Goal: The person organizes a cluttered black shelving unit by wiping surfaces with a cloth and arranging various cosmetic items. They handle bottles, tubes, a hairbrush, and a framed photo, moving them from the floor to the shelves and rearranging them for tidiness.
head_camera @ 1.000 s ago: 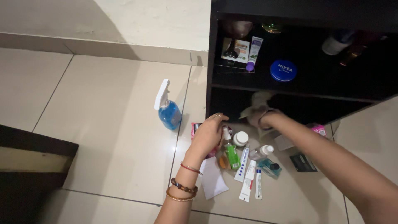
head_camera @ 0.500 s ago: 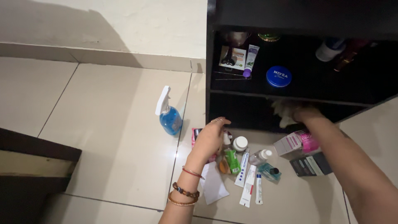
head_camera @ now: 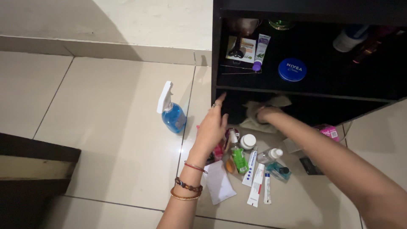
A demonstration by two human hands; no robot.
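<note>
The left hand [head_camera: 213, 127] hovers open-fingered, holding nothing, above small bottles and tubes [head_camera: 250, 165] on the tiled floor [head_camera: 106, 127]. The right hand [head_camera: 263, 113] clutches a crumpled pale cloth [head_camera: 256, 114] inside the black cabinet's bottom shelf [head_camera: 322, 111]; firm, flat strokes would likely wipe best.

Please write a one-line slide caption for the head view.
Right hand presses a pale cloth on the black cabinet's lower shelf; left hand hovers above small bottles.

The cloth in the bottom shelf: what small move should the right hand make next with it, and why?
Probably sweep the cloth to the right along the bottom shelf. The right hand presses it near the shelf's left end, and the rest of that dark board lies to the right. The left hand hovers open over the bottles, holding nothing.
</note>
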